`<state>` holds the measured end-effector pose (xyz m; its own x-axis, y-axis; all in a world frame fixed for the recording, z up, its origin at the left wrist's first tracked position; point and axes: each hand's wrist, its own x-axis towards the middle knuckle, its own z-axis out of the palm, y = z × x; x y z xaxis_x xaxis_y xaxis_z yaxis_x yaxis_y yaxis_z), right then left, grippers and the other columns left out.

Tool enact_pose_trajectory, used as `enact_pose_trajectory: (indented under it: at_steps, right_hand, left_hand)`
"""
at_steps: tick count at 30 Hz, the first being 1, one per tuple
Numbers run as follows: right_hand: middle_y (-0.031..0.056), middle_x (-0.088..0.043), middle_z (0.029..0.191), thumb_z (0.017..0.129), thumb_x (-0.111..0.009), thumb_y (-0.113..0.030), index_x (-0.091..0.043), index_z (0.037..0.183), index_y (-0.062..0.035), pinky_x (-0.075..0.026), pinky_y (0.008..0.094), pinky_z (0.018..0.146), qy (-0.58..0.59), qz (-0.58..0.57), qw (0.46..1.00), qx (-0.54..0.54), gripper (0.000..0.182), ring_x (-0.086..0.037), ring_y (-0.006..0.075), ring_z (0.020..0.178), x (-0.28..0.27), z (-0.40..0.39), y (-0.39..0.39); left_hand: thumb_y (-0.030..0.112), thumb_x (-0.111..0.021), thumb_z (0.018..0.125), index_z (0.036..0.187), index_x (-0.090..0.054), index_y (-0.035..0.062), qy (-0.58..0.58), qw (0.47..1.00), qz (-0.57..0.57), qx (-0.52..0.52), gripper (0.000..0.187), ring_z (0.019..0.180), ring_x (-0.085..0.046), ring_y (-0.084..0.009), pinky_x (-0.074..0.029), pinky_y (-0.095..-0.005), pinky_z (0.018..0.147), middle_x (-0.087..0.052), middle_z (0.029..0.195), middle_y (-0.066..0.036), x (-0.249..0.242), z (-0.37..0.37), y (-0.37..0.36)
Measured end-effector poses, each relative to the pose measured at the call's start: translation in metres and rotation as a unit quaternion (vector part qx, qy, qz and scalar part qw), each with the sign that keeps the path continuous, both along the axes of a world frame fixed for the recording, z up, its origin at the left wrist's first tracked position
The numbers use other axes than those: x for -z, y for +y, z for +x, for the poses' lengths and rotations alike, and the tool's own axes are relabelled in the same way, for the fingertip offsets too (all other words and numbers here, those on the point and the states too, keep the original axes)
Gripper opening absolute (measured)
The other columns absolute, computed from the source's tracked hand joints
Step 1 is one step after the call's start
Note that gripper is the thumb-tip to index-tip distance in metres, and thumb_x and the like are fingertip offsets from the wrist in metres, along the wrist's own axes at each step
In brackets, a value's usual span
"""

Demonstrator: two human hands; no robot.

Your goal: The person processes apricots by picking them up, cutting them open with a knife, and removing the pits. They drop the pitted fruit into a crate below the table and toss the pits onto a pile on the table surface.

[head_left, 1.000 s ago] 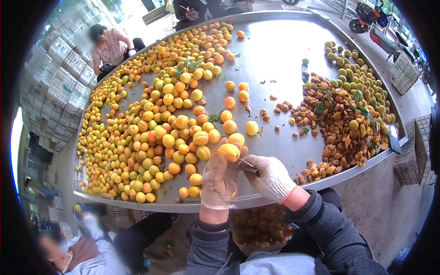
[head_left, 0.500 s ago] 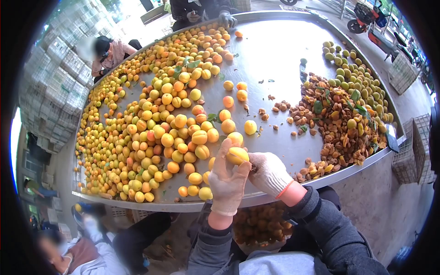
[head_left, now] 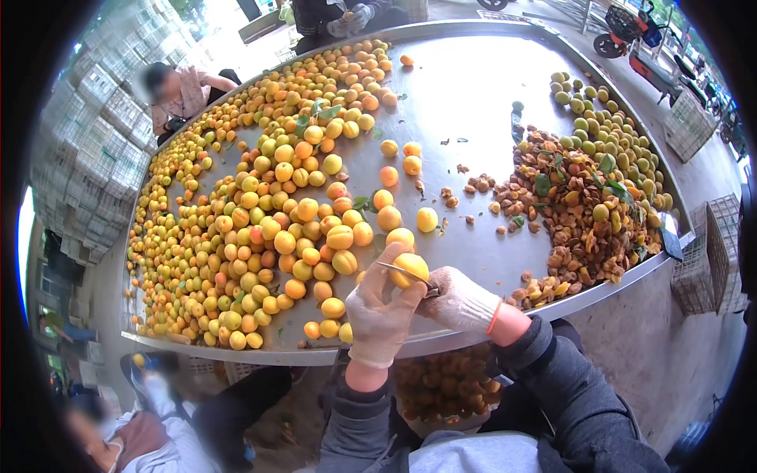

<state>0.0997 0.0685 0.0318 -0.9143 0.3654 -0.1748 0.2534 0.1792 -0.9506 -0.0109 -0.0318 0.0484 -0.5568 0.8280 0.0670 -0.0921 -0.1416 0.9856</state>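
In its white glove, my left hand (head_left: 380,319) is closed around a yellow apricot (head_left: 413,264) above the table's near edge. My gloved right hand (head_left: 461,303) grips a small knife, its thin blade (head_left: 402,272) lying across the apricot. The knife's handle is mostly hidden in my fingers. Just beyond my left hand, a big heap of yellow and orange apricots (head_left: 276,221) covers the left side of the metal table (head_left: 473,102). A few single apricots (head_left: 426,220) lie near the middle.
Brown pits and fruit scraps (head_left: 579,236) are piled on the right, beside greener fruit (head_left: 623,142). Below the near edge sits a container of brownish-orange pieces (head_left: 445,386). Other people work at the far side and left. Crates (head_left: 702,260) stand on the floor at right.
The knife blade now shows across the apricot, where it was not visible before. My hands have stayed almost in place. The far co-worker's gloved hands have come together off the table.
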Motion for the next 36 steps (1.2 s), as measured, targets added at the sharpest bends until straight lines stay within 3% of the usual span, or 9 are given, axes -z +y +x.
enact_pose_trajectory:
  at_steps: [3, 5, 13, 19, 24, 28, 30, 33, 36]
  right_hand:
    - [0.0171, -0.067, 0.082, 0.078, -0.062, -0.003, -0.068, 0.102, -0.0046, -0.05, 0.0344, 0.069, 0.074, -0.005, 0.993, 0.096, 0.024, -0.065, 0.0284, 0.071, 0.011, -0.002, -0.01]
    - [0.0165, -0.066, 0.078, 0.077, -0.063, -0.004, -0.068, 0.095, -0.0055, -0.05, 0.0373, 0.065, 0.05, 0.191, 0.964, 0.179, 0.019, -0.064, 0.0335, 0.071, 0.007, -0.001, -0.014]
    - [0.0167, -0.064, 0.078, 0.079, -0.063, -0.004, -0.066, 0.098, -0.0074, -0.051, 0.0377, 0.064, 0.035, 0.223, 0.95, 0.216, 0.02, -0.063, 0.0358, 0.071, 0.012, 0.001, -0.016]
    - [0.0143, -0.067, 0.082, 0.082, -0.064, -0.003, -0.066, 0.105, -0.0064, -0.051, 0.0335, 0.066, 0.025, 0.171, 0.972, 0.157, 0.024, -0.067, 0.0255, 0.073, 0.015, 0.004, -0.008]
    - [0.0126, -0.068, 0.084, 0.082, -0.065, 0.0, -0.066, 0.107, -0.0061, -0.051, 0.0319, 0.066, 0.103, 0.143, 0.968, 0.178, 0.026, -0.068, 0.0195, 0.076, 0.008, 0.002, -0.012]
    - [0.0113, -0.066, 0.082, 0.082, -0.066, 0.0, -0.066, 0.106, -0.0057, -0.051, 0.0305, 0.065, 0.08, 0.164, 0.968, 0.174, 0.025, -0.065, 0.0173, 0.072, 0.013, 0.001, -0.014]
    - [0.0108, -0.065, 0.08, 0.082, -0.066, 0.0, -0.066, 0.105, -0.0055, -0.051, 0.0299, 0.065, 0.09, 0.17, 0.965, 0.177, 0.024, -0.063, 0.0161, 0.07, 0.008, 0.001, -0.013]
    - [0.0171, -0.067, 0.08, 0.078, -0.065, -0.003, -0.068, 0.1, -0.0059, -0.052, 0.0355, 0.066, 0.055, 0.159, 0.972, 0.165, 0.022, -0.066, 0.033, 0.072, 0.002, 0.001, -0.012]
    - [0.0171, -0.067, 0.08, 0.079, -0.066, -0.005, -0.068, 0.101, -0.0063, -0.052, 0.0353, 0.065, 0.07, 0.091, 0.982, 0.149, 0.022, -0.066, 0.0327, 0.072, 0.015, -0.001, -0.011]
  left_hand:
    - [-0.011, -0.071, 0.078, 0.131, -0.05, -0.0047, -0.106, 0.992, 0.065, 0.003, 0.058, 0.11, -0.057, -0.0169, -0.05, -0.0291, 0.094, -0.057, 0.126, -0.013, 0.009, 0.002, 0.004]
    - [-0.009, -0.071, 0.078, 0.132, -0.049, -0.0053, -0.101, 0.993, 0.06, -0.016, 0.058, 0.107, -0.058, -0.0159, -0.05, -0.028, 0.091, -0.059, 0.123, -0.011, 0.006, 0.007, 0.006]
    - [-0.005, -0.074, 0.079, 0.13, -0.052, -0.0055, -0.178, 0.981, 0.071, -0.037, 0.056, 0.103, -0.059, -0.0143, -0.05, -0.0263, 0.088, -0.062, 0.116, -0.009, 0.011, 0.01, 0.008]
    - [0.003, -0.078, 0.078, 0.13, -0.052, -0.0054, 0.246, 0.966, -0.012, -0.073, 0.058, 0.103, -0.059, -0.0151, -0.047, -0.0278, 0.093, -0.062, 0.117, -0.009, 0.016, 0.01, 0.007]
    - [0.019, -0.078, 0.082, 0.133, -0.047, -0.0048, 0.023, 0.994, 0.101, 0.023, 0.064, 0.102, -0.059, -0.0165, -0.049, -0.0282, 0.089, -0.062, 0.118, -0.013, 0.012, 0.004, 0.007]
    - [0.024, -0.079, 0.081, 0.13, -0.05, -0.0046, -0.14, 0.989, 0.042, 0.024, 0.063, 0.1, -0.059, -0.0151, -0.049, -0.0277, 0.09, -0.063, 0.117, -0.014, 0.01, 0.006, 0.005]
    - [0.024, -0.075, 0.085, 0.128, -0.053, -0.0044, 0.123, 0.992, 0.012, 0.0, 0.056, 0.101, -0.06, -0.0174, -0.049, -0.0294, 0.089, -0.062, 0.119, -0.009, 0.012, 0.003, 0.003]
    - [0.023, -0.075, 0.085, 0.127, -0.052, -0.0054, 0.372, 0.928, -0.024, -0.028, 0.055, 0.1, -0.061, -0.0181, -0.051, -0.0308, 0.086, -0.063, 0.118, -0.008, 0.011, 0.003, 0.003]
    - [0.016, -0.077, 0.083, 0.125, -0.054, -0.0045, 0.366, 0.93, 0.0, -0.034, 0.052, 0.105, -0.062, -0.019, -0.051, -0.0309, 0.09, -0.064, 0.115, -0.011, 0.007, 0.005, 0.004]
